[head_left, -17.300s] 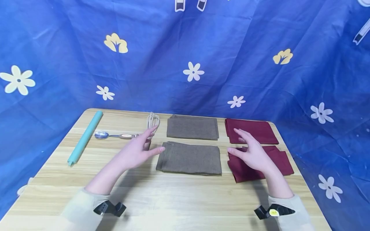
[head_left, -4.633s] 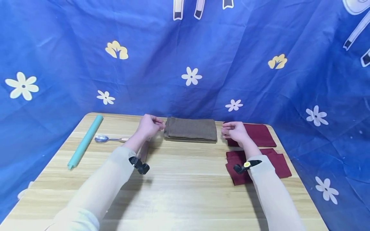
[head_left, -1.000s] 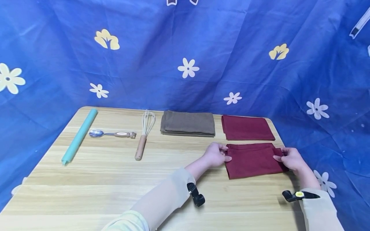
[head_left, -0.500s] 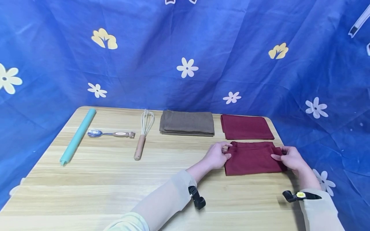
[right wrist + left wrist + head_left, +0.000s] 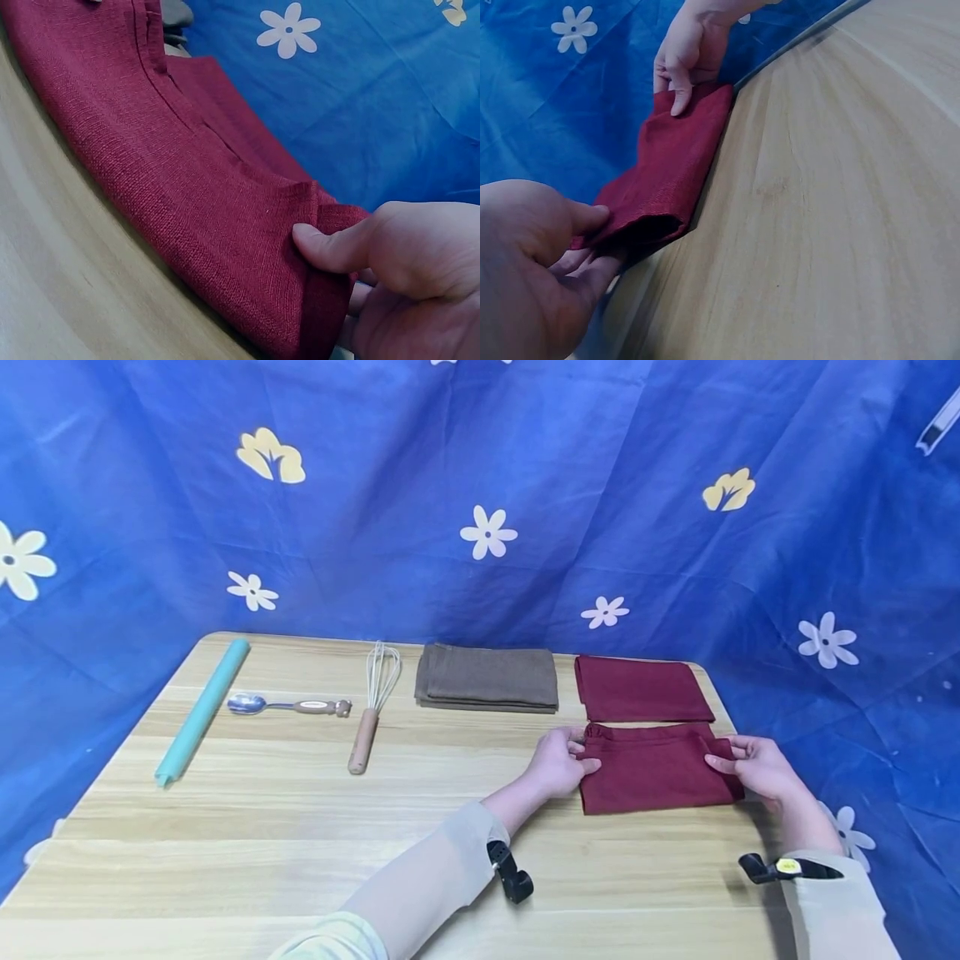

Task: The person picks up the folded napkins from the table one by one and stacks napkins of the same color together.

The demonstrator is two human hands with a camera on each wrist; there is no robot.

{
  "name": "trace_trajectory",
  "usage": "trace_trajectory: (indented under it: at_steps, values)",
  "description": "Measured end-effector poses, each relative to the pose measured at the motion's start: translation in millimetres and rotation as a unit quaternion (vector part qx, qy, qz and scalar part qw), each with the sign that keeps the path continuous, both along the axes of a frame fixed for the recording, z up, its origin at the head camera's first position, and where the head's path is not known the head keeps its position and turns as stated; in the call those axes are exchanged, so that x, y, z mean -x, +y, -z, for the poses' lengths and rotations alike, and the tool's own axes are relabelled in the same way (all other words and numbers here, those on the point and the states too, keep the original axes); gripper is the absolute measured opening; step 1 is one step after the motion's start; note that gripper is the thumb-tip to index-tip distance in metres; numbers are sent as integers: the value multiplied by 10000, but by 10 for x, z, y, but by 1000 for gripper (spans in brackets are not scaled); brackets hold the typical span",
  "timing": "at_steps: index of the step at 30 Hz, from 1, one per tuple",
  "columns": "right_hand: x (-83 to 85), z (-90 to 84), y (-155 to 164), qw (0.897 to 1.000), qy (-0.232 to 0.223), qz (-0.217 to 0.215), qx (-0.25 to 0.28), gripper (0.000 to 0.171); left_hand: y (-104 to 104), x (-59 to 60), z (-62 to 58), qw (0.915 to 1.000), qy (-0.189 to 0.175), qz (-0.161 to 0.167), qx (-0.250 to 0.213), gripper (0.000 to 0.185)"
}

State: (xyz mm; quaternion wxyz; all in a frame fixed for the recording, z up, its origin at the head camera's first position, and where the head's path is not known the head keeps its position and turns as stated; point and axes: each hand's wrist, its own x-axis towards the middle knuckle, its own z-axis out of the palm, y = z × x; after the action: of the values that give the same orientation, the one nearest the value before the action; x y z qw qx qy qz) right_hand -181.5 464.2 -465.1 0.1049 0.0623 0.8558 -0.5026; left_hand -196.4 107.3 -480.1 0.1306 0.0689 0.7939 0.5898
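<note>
The left hand [image 5: 558, 764] and right hand [image 5: 757, 766] each pinched an end of the folded red cloth [image 5: 652, 768] on the bench [image 5: 300, 827], a soft, limp, light piece probably best held by its edges.

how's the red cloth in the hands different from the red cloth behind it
The near red cloth is pinched at both ends, by the left hand and the right hand; the far red cloth lies untouched. The near one's ends are lifted and rumpled; the far one lies flat and neat. Both are dark red, folded rectangles on the table.
</note>
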Motion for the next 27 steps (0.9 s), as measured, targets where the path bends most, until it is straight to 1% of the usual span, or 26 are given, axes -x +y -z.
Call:
trace_trajectory:
  at_steps: [3, 4, 6, 7, 11, 17, 19, 24, 27]
  values:
    - [-11, 45, 5, 9998, -100, 67, -155, 66, -8, 10, 53, 10000, -41, -86, -5, 42]
    - [-13, 58, 6, 9998, -104, 76, -134, 66, -12, 14, 70, 9999, -69, -128, -37, 40]
    - [-13, 74, 11, 9999, -80, 128, -70, 63, -23, 19, 84, 9997, -139, -176, -126, 39]
    - [-16, 78, 13, 9999, -16, 138, -5, 58, -28, 23, 90, 9995, -161, -194, -172, 37]
    - [4, 61, 5, 9996, 40, 173, 202, 53, -59, 46, 108, 9990, -233, -276, -279, 32]
    - [11, 15, -14, 9994, 127, 196, 267, 51, -117, 70, 123, 9982, -313, -393, -323, 32]
    - [7, -3, -17, 9990, 147, 211, 367, 45, -131, 72, 119, 9981, -322, -411, -325, 32]
    - [-8, -45, -9, 9980, 205, 221, 552, 23, -146, 64, 97, 9980, -314, -445, -315, 32]
    - [-18, -56, -5, 9979, 218, 267, 554, 19, -147, 61, 87, 9977, -355, -443, -358, 34]
